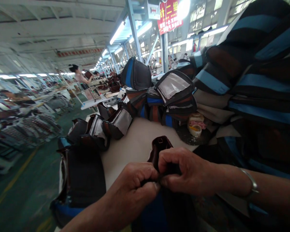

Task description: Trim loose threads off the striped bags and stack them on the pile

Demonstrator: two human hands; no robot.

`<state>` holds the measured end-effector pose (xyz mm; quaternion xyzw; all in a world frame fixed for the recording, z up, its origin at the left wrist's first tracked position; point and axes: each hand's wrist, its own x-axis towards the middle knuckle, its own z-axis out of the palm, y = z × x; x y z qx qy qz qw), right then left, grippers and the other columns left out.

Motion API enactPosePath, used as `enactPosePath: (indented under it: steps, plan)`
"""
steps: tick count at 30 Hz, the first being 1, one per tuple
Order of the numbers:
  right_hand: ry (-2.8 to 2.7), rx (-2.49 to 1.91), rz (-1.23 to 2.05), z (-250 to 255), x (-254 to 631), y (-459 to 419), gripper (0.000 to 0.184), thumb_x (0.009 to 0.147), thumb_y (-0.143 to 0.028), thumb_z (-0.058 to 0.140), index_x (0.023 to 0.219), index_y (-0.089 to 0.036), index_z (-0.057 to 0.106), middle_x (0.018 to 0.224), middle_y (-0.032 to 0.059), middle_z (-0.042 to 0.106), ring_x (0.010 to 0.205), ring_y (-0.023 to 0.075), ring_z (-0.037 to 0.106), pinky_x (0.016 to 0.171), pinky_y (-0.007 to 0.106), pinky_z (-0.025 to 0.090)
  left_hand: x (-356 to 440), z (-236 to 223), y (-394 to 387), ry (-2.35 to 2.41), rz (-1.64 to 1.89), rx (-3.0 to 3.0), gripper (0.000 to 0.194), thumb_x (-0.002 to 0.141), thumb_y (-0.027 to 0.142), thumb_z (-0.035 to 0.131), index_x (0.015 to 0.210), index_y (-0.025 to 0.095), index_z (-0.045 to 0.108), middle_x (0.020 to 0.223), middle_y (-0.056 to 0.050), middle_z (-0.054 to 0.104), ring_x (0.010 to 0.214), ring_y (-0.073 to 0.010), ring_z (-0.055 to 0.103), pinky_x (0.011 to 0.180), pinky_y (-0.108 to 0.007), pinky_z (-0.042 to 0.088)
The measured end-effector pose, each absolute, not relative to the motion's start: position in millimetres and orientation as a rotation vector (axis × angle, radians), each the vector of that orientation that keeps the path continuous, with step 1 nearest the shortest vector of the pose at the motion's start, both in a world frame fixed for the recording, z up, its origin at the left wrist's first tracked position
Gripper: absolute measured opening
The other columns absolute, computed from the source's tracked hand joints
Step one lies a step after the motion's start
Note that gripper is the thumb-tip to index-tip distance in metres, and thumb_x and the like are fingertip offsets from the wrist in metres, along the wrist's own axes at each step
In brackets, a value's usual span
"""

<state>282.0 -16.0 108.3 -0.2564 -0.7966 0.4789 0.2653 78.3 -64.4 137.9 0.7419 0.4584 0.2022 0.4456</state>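
Both my hands meet at the near edge of the table, pinching the edge of a dark bag piece (pixel 155 155) with brown lining. My left hand (pixel 135 187) grips it between thumb and bent fingers. My right hand (pixel 183 170) is closed on the same edge, its thumb close to the left one; a metal bangle (pixel 250 181) is on that wrist. A small square outline shows on the piece's raised far end. Below my hands hangs a dark body with a blue panel (pixel 154 212). What lies right between the fingertips is hidden.
The pale table (pixel 128 151) carries several dark bag pieces (pixel 85 174) on the left and a pile (pixel 175 87) behind. A pot (pixel 195 124) sits at the right. Stacked blue-striped pieces (pixel 263 87) rise on the right. A person (pixel 81 79) stands far off.
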Motion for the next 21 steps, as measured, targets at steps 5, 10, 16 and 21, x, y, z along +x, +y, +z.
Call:
enactPosePath:
  steps: [5, 10, 16, 21]
  plan:
    - [-2.098, -0.651, 1.078, 100, 276, -16, 0.012, 0.067, -0.008, 0.061, 0.075, -0.017, 0.062, 0.066, -0.0049, 0.056, 0.057, 0.0075, 0.046, 0.051, 0.020, 0.031, 81, 137, -62, 1.210, 0.521, 1.842, 0.021, 0.082, 0.018, 0.050, 0.061, 0.016, 0.050, 0.064, 0.004, 0.042, 0.062, -0.0089, 0.039, 0.057, -0.024, 0.031]
    - [-2.137, -0.263, 0.573, 88, 281, -11, 0.015, 0.077, -0.004, 0.053, 0.086, -0.015, 0.059, 0.080, 0.0025, 0.061, 0.071, 0.0123, 0.053, 0.066, 0.027, 0.038, 71, 142, -56, 1.199, 0.407, 1.853, 0.020, 0.088, 0.029, 0.054, 0.076, 0.015, 0.062, 0.072, 0.003, 0.051, 0.070, -0.0108, 0.046, 0.065, -0.025, 0.034]
    - [-2.421, -0.195, 0.046, 74, 296, -14, 0.014, 0.095, -0.012, 0.049, 0.089, -0.013, 0.062, 0.083, 0.0067, 0.060, 0.072, 0.0167, 0.048, 0.068, 0.034, 0.039, 68, 140, -47, 1.139, 0.224, 1.749, 0.047, 0.097, 0.054, 0.041, 0.069, 0.017, 0.046, 0.068, 0.005, 0.033, 0.064, -0.0096, 0.030, 0.058, -0.026, 0.026]
    - [-2.202, -0.174, 0.693, 83, 309, -13, 0.023, 0.099, -0.015, 0.043, 0.115, -0.011, 0.060, 0.100, 0.0101, 0.064, 0.089, 0.0165, 0.059, 0.077, 0.029, 0.047, 77, 139, -51, 1.044, 0.297, 1.977, 0.035, 0.099, 0.041, 0.046, 0.076, 0.016, 0.055, 0.074, 0.004, 0.048, 0.069, -0.0090, 0.044, 0.065, -0.022, 0.034]
